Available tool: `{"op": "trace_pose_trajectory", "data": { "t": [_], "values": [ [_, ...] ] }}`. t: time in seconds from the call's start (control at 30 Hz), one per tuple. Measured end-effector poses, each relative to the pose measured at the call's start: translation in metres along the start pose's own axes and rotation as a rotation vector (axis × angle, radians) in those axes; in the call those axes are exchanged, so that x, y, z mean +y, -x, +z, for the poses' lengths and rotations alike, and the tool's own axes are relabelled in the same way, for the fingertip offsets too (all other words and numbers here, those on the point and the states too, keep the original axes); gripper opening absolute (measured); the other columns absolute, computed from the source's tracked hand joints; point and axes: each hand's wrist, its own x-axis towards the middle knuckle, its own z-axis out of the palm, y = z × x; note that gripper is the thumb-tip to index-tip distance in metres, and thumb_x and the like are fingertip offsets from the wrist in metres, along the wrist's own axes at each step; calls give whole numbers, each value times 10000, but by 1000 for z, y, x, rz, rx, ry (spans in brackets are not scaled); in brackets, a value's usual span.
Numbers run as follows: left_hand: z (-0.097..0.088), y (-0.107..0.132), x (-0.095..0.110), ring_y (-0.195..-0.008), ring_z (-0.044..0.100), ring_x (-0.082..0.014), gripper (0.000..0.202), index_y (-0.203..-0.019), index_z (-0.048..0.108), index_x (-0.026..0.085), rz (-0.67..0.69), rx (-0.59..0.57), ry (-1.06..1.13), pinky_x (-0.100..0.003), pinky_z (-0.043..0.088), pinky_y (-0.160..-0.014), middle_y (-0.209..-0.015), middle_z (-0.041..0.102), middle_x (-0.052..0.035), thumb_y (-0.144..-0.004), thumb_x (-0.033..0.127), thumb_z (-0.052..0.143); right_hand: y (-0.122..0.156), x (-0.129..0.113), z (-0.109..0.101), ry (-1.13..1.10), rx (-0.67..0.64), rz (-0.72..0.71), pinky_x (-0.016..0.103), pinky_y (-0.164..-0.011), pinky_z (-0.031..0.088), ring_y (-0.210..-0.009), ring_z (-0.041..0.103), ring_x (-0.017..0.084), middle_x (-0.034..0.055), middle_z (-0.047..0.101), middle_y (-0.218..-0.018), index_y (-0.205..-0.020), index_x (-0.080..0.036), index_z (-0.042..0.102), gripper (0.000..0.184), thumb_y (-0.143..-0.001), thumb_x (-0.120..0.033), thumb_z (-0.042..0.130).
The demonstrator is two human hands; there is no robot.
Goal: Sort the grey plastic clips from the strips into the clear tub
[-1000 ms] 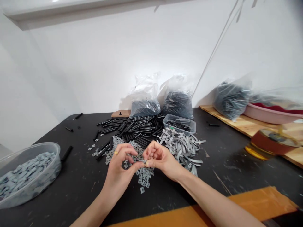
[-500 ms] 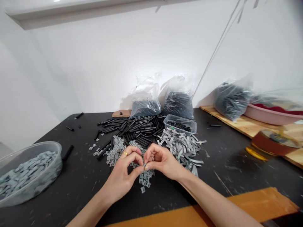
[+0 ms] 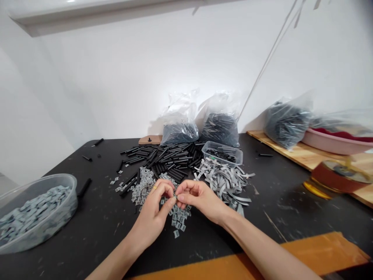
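My left hand (image 3: 157, 204), with a ring on one finger, pinches a small grey piece (image 3: 175, 196) between thumb and fingertips. From the other side my right hand (image 3: 198, 197) closes its thumb and fingers on the same piece, which the fingertips mostly cover. Both hands hover over a pile of small grey plastic clips (image 3: 142, 184), some of them spilling toward me below the fingers. Behind the clips lies a heap of black tubes (image 3: 171, 155). Beside my right hand is a heap of grey strips (image 3: 224, 181).
A clear tub (image 3: 71, 194) of grey parts stands at left. Behind the strips sits a clear box (image 3: 239, 157) of black pieces. Bags (image 3: 220, 128) of dark parts lean on the wall. At right are tape rolls (image 3: 332, 177), a wooden board (image 3: 291, 153) and a pink basin (image 3: 335, 142).
Both hands have shifted slightly up and to the left, still pinched together. The right fingers sit a little differently around the small piece.
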Motion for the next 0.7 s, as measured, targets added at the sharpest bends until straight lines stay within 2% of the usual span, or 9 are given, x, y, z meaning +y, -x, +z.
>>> {"op": "trace_pose_trajectory", "data": {
  "t": [0.13, 0.27, 0.5, 0.7],
  "values": [
    [3, 0, -9, -846, 482, -165, 116, -830, 443, 223, -88, 53, 104, -272, 399, -780, -913, 480, -9, -932, 274, 464, -1, 2, 2, 55, 44, -17, 254, -718, 462, -722, 603, 121, 39, 657, -773, -982, -128, 697, 273, -767, -293, 733],
    [3, 0, -13, -830, 469, -161, 131, -823, 452, 219, -130, 39, 176, -264, 394, -760, -877, 472, 2, -920, 298, 491, -3, 4, 2, 136, 81, -117, 249, -647, 454, -664, 565, 111, 32, 613, -780, -904, -116, 722, 235, -786, -318, 707],
    [3, -1, -9, -739, 457, -126, 152, -815, 463, 210, -210, 29, 317, -245, 389, -705, -881, 478, 16, -903, 314, 531, -4, 9, 2, 265, 122, -166, 230, -608, 388, -640, 485, 94, -7, 544, -699, -843, -132, 640, 230, -863, -361, 624],
    [7, -1, -4, -736, 541, -110, 157, -801, 476, 198, -213, 49, 498, -246, 442, -731, -919, 534, 11, -884, 293, 571, -2, 8, 6, 298, 161, -192, 228, -609, 370, -655, 470, 93, -10, 532, -722, -803, -138, 589, 249, -869, -377, 616]
  ]
}}
